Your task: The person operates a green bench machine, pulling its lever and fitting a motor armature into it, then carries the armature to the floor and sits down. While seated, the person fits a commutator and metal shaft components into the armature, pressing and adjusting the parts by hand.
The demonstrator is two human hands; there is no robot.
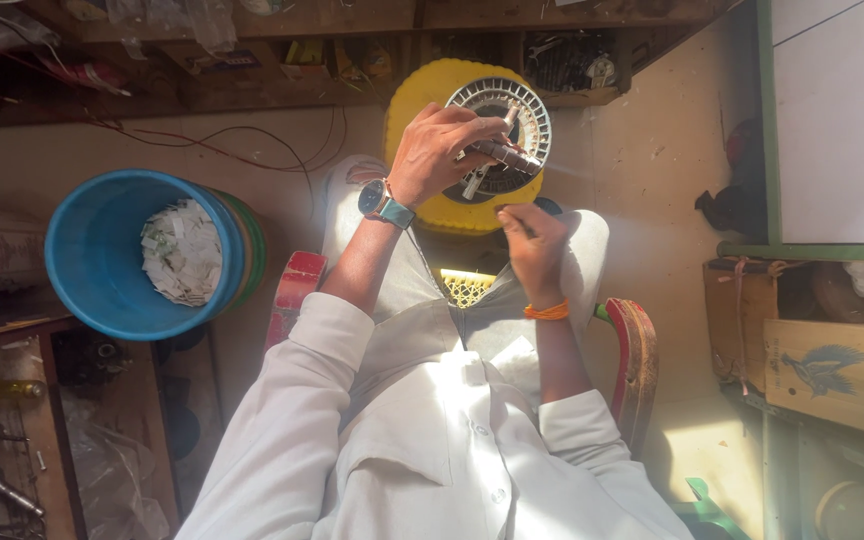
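We take the round yellow plastic stool as our landmark: on its top lies a pale, ring-shaped slotted metal stator core, and everything in hand sits over or just near it. Our left hand, with a wristwatch at the wrist, reaches over the stool's near side with fingers curled shut around a slim dark metal cylindrical tool, whose long axis runs from the fingers out across the ring, tipped slightly down and to the right. Our right hand, marked by an orange thread band at the wrist, sits just on the near side of the stool, below the tool; its fingers are pinched closed, perhaps on something thin, though we cannot tell what. The left hand is the nearer to the ring. A blue plastic bucket holding white paper scraps stands well to the left of the stool
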